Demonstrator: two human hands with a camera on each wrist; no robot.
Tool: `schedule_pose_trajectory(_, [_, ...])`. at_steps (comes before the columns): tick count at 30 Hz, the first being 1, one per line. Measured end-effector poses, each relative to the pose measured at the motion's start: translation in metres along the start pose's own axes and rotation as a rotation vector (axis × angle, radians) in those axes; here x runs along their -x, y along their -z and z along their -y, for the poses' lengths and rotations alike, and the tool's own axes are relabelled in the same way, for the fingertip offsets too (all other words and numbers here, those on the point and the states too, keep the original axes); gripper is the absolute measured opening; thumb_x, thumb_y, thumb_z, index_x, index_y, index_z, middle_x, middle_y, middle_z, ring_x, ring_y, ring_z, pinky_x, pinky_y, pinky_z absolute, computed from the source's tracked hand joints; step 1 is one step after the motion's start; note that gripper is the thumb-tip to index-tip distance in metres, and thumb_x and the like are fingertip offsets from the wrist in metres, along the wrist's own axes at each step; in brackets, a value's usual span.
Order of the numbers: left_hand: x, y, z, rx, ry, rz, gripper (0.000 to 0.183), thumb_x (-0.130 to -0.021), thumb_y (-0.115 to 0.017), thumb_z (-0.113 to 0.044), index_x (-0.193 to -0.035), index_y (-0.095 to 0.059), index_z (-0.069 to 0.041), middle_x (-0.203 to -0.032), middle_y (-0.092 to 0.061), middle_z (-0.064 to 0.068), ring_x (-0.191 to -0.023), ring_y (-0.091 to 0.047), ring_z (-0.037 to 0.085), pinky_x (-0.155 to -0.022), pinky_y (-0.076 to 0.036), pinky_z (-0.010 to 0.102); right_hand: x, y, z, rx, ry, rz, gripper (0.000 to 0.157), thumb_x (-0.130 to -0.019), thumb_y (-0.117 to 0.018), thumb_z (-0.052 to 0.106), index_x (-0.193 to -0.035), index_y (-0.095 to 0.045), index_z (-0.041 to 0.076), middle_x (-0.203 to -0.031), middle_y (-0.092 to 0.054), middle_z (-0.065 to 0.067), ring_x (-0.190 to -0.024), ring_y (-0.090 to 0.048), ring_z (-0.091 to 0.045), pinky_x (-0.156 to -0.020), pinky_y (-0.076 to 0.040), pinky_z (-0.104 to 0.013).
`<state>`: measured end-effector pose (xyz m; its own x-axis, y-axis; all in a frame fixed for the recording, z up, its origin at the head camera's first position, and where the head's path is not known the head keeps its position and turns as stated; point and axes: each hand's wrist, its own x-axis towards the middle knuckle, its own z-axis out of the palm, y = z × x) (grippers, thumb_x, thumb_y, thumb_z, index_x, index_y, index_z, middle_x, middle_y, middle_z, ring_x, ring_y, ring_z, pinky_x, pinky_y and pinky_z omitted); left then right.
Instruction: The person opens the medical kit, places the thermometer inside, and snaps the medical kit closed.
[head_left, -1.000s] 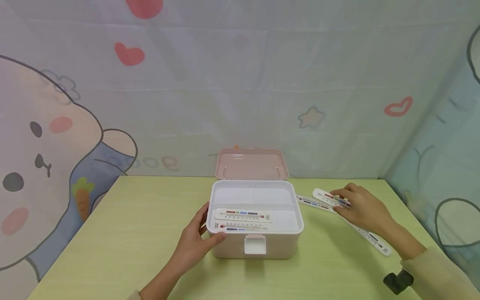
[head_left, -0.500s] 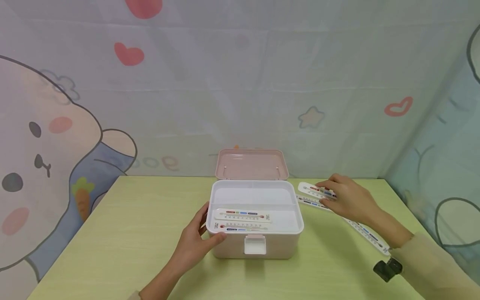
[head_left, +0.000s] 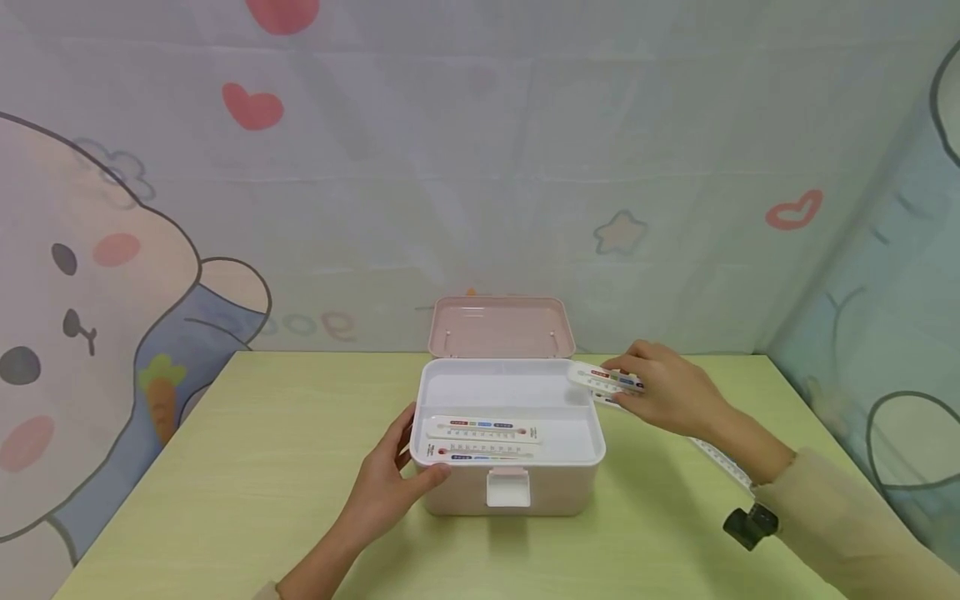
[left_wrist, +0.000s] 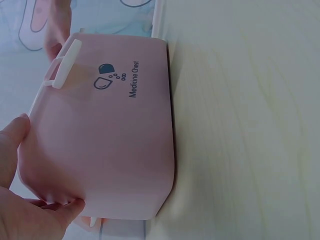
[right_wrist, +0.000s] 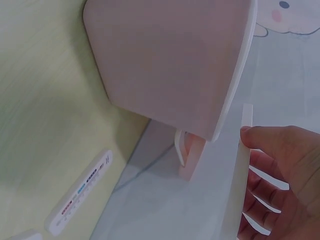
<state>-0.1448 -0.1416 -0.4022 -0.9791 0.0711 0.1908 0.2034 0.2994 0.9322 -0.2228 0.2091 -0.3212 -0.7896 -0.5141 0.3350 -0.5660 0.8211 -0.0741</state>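
A pink medicine chest with a white inner tray stands with its lid tipped back. My left hand grips its front left corner, thumb at the front rim and fingers along the side. Between thumb and fingers, my right hand pinches a flat white thermometer, raised above the table; its far end overlaps the tray's right rim in the head view. Inside the tray, two similar thermometers lie side by side in the front section.
On the table, right of the chest, lie a thermometer and another one, partly hidden by my right arm in the head view. A white latch hangs at the chest's front. Behind the table is a cartoon-printed cloth.
My right hand has carried the thermometer leftward from above the others on the table to the chest's right rim. The left hand has stayed on the corner.
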Motion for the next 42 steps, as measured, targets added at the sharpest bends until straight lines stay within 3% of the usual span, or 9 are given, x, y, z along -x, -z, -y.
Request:
schedule_pose_trajectory(28, [-0.002, 0.000, 0.001, -0.024, 0.033, 0.004, 0.088, -0.074, -0.078, -0.015, -0.145, -0.026, -0.015, -0.138, -0.044, 0.001, -0.127, -0.042, 0.015, -0.104, -0.040, 0.028, -0.022, -0.003, 0.054, -0.028, 0.178, -0.031, 0.028, -0.074, -0.075, 0.022, -0.101, -0.069, 0.018, -0.088, -0.057, 0.003, -0.071, -0.047, -0.010, -0.052, -0.040, -0.017])
schedule_pose_trajectory(42, [-0.002, 0.000, 0.003, -0.023, 0.009, -0.002, 0.088, -0.074, -0.078, -0.016, -0.145, -0.027, -0.013, -0.139, -0.044, 0.003, -0.128, -0.041, 0.017, -0.105, -0.039, 0.033, -0.033, -0.010, 0.083, -0.031, 0.273, -0.029, 0.028, -0.073, -0.074, 0.024, -0.101, -0.070, 0.018, -0.087, -0.056, 0.004, -0.071, -0.048, -0.009, -0.052, -0.040, -0.016])
